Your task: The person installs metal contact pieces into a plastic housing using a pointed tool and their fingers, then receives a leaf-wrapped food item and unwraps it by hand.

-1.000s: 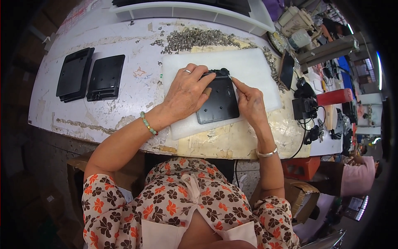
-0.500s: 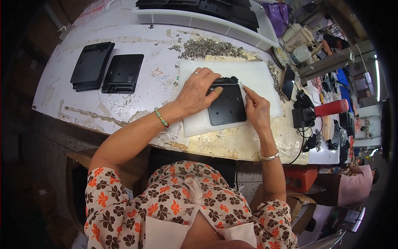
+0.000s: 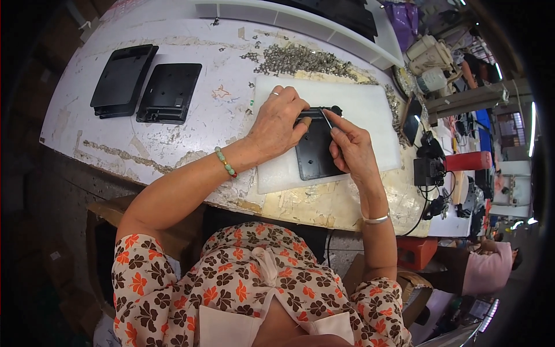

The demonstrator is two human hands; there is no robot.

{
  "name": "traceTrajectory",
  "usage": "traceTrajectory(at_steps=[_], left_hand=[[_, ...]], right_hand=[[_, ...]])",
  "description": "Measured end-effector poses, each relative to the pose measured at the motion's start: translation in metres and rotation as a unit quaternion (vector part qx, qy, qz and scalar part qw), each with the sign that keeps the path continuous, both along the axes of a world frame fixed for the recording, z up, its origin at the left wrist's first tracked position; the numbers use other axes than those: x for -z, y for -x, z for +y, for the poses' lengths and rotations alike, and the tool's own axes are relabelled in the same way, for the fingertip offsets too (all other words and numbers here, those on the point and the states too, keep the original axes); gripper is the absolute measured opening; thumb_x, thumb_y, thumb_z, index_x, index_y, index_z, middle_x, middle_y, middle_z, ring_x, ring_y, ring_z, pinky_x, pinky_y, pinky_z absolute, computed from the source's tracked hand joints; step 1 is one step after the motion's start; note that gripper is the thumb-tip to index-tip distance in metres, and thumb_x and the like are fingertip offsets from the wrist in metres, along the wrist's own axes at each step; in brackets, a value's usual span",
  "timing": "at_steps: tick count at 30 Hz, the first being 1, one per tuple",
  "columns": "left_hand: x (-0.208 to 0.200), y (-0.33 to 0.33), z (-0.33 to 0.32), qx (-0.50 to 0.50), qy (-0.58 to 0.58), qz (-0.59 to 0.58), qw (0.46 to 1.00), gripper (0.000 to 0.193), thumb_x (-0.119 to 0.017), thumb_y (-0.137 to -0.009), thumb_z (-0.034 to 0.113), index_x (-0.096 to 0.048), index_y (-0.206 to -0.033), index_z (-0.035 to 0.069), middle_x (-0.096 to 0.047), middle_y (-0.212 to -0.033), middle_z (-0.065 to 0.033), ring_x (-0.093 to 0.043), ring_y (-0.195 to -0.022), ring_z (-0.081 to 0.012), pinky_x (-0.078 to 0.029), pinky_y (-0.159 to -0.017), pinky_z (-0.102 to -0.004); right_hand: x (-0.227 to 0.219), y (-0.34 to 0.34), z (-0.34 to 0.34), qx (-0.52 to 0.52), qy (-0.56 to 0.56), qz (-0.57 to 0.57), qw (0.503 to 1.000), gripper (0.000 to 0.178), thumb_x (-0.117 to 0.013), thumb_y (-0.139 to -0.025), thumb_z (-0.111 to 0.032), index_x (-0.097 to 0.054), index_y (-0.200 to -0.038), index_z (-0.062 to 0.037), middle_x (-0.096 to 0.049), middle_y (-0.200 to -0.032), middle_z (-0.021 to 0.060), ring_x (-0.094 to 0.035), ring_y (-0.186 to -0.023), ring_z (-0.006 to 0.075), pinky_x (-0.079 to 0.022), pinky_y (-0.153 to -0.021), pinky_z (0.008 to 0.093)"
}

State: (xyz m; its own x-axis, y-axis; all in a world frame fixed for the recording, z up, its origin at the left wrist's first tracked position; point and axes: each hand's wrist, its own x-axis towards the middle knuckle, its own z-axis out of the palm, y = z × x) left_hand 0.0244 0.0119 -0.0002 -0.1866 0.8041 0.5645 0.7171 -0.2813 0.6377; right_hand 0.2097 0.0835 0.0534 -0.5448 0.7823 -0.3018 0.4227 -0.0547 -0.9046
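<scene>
Just right of the frame's centre, a black panel [image 3: 315, 153] lies on a white pad [image 3: 277, 173], its upper edge farthest from the person. The left hand [image 3: 281, 124] comes in from the left across the pad, its fingers bent and closed on the upper left part of the panel, thumb near the edge. The right hand [image 3: 354, 144] is at the panel's right side, its fingers pinched together on a thin silver tool [image 3: 327, 119] that slants up to the upper edge; whether the tip touches is too small to tell.

The pad rests on a worn, pale tabletop [image 3: 191, 130]. Above it, small metal clips [image 3: 306, 62] are heaped and scattered, and a white tray [image 3: 315, 29] with dark pieces in it crosses the top of the frame. At upper left, an outer plate [image 3: 123, 81] and an inner plate [image 3: 170, 92], both black, lie side by side. Right of the pad are a phone [image 3: 411, 120], a black adapter [image 3: 428, 172] and a red cylinder [image 3: 468, 161].
</scene>
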Motion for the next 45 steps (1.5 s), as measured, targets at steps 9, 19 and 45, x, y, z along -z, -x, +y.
traceTrajectory(at_steps=[9, 19, 45], left_hand=[[0.004, 0.002, 0.000, 0.001, 0.010, 0.006, 1.000, 0.022, -0.076, -0.076, 0.001, -0.065, -0.096, -0.002, -0.057, -0.091, -0.0117, -0.054, -0.088, -0.0294, -0.047, -0.076, -0.0398], [0.003, 0.000, 0.001, 0.003, 0.015, 0.004, 1.000, 0.024, -0.076, -0.076, 0.001, -0.066, -0.097, -0.002, -0.057, -0.093, -0.0116, -0.053, -0.089, -0.0296, -0.047, -0.076, -0.0398], [-0.003, 0.028, 0.000, 0.082, 0.123, -0.100, 0.984, 0.026, -0.075, -0.074, 0.001, -0.062, -0.095, -0.003, -0.056, -0.100, -0.0099, -0.061, -0.078, -0.0190, -0.054, -0.071, -0.0314]], right_hand=[[0.003, 0.004, 0.002, -0.005, 0.020, -0.001, 1.000, 0.038, -0.051, -0.100, -0.005, -0.062, -0.136, -0.0098, -0.050, -0.057, -0.0034, -0.038, -0.043, 0.0040, -0.031, -0.039, 0.0222], [0.010, 0.004, -0.001, -0.030, -0.128, -0.031, 0.991, 0.037, -0.049, -0.100, -0.005, -0.063, -0.135, -0.0084, -0.050, -0.058, -0.0041, -0.041, -0.048, 0.0036, -0.035, -0.043, 0.0226], [0.016, 0.023, -0.028, -0.118, -0.432, -0.072, 0.891, 0.053, -0.058, -0.081, 0.010, -0.066, -0.129, -0.0091, -0.069, -0.080, 0.0216, -0.068, -0.066, 0.0341, -0.053, -0.061, 0.0396]])
